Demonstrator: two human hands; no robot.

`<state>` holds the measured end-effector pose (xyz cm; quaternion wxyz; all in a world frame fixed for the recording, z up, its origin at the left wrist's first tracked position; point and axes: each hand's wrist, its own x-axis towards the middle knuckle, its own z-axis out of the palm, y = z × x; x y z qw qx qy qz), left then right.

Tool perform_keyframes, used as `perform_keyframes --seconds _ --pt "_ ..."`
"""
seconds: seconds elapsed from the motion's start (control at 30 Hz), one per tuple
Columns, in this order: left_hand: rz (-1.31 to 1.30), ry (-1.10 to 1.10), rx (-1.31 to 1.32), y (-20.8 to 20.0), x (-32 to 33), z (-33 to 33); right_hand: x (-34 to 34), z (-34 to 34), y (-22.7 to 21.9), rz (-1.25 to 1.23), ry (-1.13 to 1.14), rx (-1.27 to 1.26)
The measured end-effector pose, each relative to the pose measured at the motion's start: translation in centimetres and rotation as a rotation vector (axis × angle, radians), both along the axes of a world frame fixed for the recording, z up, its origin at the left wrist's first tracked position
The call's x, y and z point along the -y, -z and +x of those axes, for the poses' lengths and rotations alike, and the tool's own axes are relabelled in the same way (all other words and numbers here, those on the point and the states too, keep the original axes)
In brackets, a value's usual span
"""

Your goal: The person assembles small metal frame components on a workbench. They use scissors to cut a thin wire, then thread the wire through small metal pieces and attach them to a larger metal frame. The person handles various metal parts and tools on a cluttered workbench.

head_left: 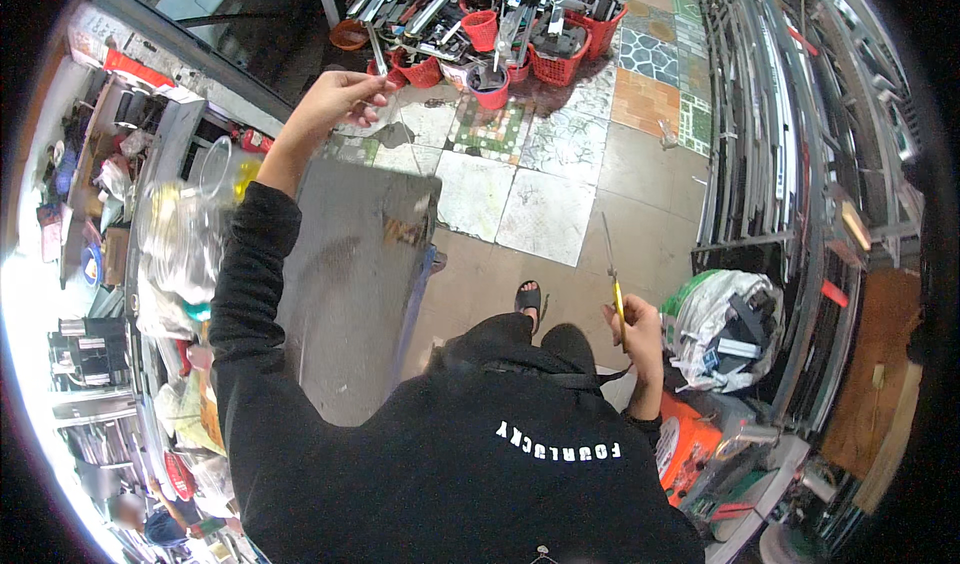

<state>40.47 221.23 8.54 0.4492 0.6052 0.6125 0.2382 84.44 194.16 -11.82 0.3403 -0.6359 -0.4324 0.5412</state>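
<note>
- Left hand (345,96): raised away from the body, fingers closed on a short metal strip (377,52).
- Right hand (633,329): beside the torso, gripping a yellow-handled tool (613,274) whose thin shaft points up.
- Grey work table (350,274): below the left arm, a small brownish object on its far part.
- Red baskets (555,49): on the tiled floor (560,144), loaded with metal parts.
- White sack (725,319): just right of the right hand.

Strong daylight is flooding the left rim, washing out detail there. The clear containers (190,226) below the left hand's (345,96) grip are smearing with motion blur. Straight edges are bending toward a black, vignetted border.
</note>
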Motion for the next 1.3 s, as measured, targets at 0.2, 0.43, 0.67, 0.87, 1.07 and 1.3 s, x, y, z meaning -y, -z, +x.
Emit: perform_keyframes --seconds 0.2,0.43,0.67,0.87,1.07,1.3 --pt "-0.079 -0.051 -0.037 0.9 -8.0 0.8 -13.6 2.5 -0.6 -0.045 0.017 -0.041" --pt "-0.028 -0.182 -0.123 0.9 -13.5 2.1 -31.1 5.4 1.3 -0.096 -0.226 -0.046" --pt "-0.035 -0.364 -0.170 -1.2 -20.2 4.2 -48.8 6.1 -1.2 -0.017 -0.514 0.017" --pt "-0.054 -0.426 -0.121 -0.3 -26.2 4.8 -57.0 2.9 -2.4 -0.197 -0.681 -0.363" --pt "-0.052 -0.463 -0.088 -0.3 -30.9 3.3 -62.1 -3.4 -2.4 -0.201 -0.950 -0.648" --pt "-0.086 -0.489 -0.049 0.2 -36.5 1.1 -67.5 -9.8 -3.6 -0.319 -1.105 -0.786"
